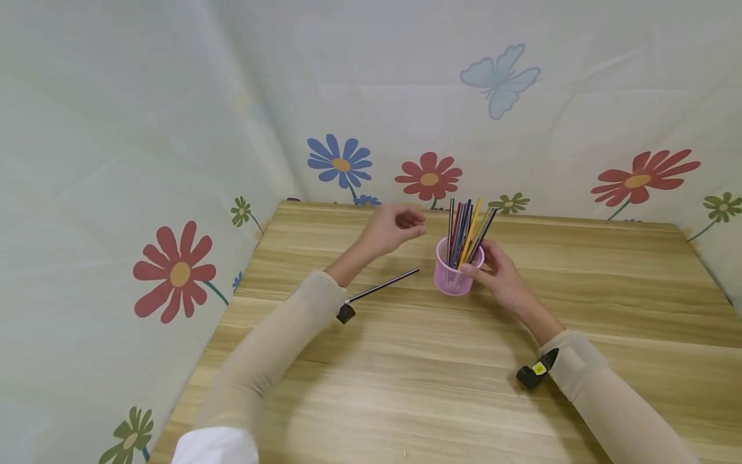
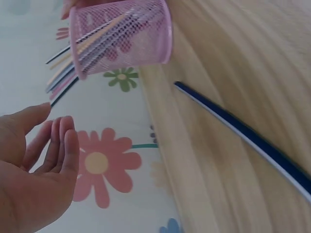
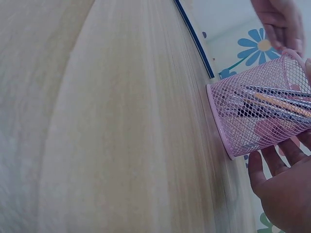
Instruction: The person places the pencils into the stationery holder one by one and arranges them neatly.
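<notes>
A pink mesh pen cup [image 1: 454,283] stands on the wooden table, holding several pencils [image 2: 92,48] in dark, red and yellow colours. My right hand [image 1: 503,274] grips the cup from its right side, thumb at the near side and fingers round the wall [image 3: 286,189]. To the left of the cup, my left hand [image 1: 394,230] hovers with loosely bent fingers; the left wrist view shows nothing between thumb and fingers [image 2: 43,162]. One dark pencil [image 1: 384,285] lies on the table beneath the left forearm, its far tip pointing toward the cup. The forearm hides its near end.
The wooden table [image 1: 417,386] reaches back to a pale curtain [image 1: 382,84] printed with flowers and a butterfly. Another stretch of curtain borders the table's left edge. A small dark camera [image 1: 346,314] sits at the left wrist, another [image 1: 530,377] at the right.
</notes>
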Tool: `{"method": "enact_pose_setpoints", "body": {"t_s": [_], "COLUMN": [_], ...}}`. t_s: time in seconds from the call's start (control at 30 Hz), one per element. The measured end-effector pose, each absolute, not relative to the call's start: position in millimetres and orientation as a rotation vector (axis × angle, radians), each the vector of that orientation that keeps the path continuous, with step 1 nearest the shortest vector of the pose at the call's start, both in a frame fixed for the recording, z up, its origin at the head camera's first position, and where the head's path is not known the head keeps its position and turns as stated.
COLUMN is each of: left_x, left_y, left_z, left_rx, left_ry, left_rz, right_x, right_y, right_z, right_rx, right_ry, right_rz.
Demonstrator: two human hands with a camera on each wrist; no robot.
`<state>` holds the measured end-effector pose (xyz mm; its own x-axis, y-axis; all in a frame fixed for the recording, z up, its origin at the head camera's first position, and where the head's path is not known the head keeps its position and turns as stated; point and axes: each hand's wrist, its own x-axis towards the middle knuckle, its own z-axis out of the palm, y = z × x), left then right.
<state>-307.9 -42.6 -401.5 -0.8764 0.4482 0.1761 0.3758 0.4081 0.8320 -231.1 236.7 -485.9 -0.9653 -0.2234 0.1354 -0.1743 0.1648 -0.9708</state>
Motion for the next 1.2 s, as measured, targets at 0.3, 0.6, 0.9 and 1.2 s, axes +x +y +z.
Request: {"method": "enact_pose_setpoints", "body": {"t_s": [0.3, 0.6, 0.9, 1.2], "left_x": [-306, -296, -296, -297], "left_y": [-57, -63, -61, -58], "left_z": [-442, -465, -471, -474], "left_rx": [0.739, 0.756, 0.77, 0.738], "left_ry": [2.586, 2.573, 2.588, 2.62], "left_rz": [1.267, 1.096, 0.944, 0.892], "right_x": [-232, -231, -230, -231], "right_y": [236, 235, 236, 236], "right_z": [-487, -485, -484, -485], "right_rx": [-0.407, -0.398, -0.403, -0.396], "right_ry": [2.354, 2.348, 2.355, 2.36], "right_rz": [-1.974, -1.965, -1.956, -1.957]}}
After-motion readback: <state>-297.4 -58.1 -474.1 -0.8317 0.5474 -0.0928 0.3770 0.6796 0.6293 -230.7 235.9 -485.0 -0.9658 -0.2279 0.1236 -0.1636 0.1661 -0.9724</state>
